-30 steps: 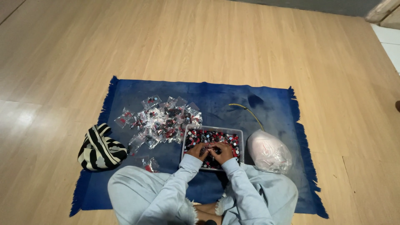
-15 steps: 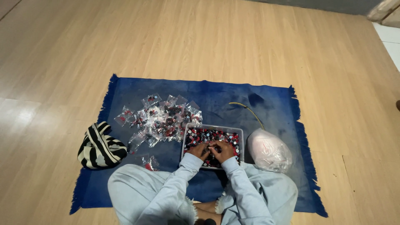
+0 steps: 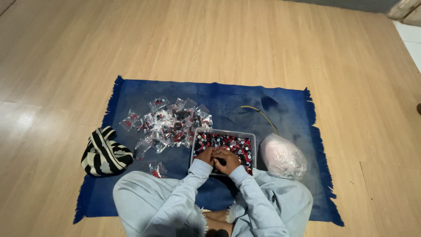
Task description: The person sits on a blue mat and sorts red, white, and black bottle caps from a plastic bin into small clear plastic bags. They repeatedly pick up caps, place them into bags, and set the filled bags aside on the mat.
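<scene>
I sit on a blue fringed rug [image 3: 245,96] with a clear tray [image 3: 251,134] of small red, black and white pieces in front of my knees. My left hand [image 3: 205,155] and my right hand [image 3: 226,159] rest together over the tray's near edge, fingers curled and touching. Something small and dark shows between them, too small to name. A heap of small clear packets [image 3: 169,120] holding similar pieces lies left of the tray.
A black-and-white striped pouch [image 3: 104,152] lies at the rug's left edge. A full clear plastic bag [image 3: 283,156] sits right of the tray, with a thin yellow cord [image 3: 261,113] behind it. Wooden floor surrounds the rug.
</scene>
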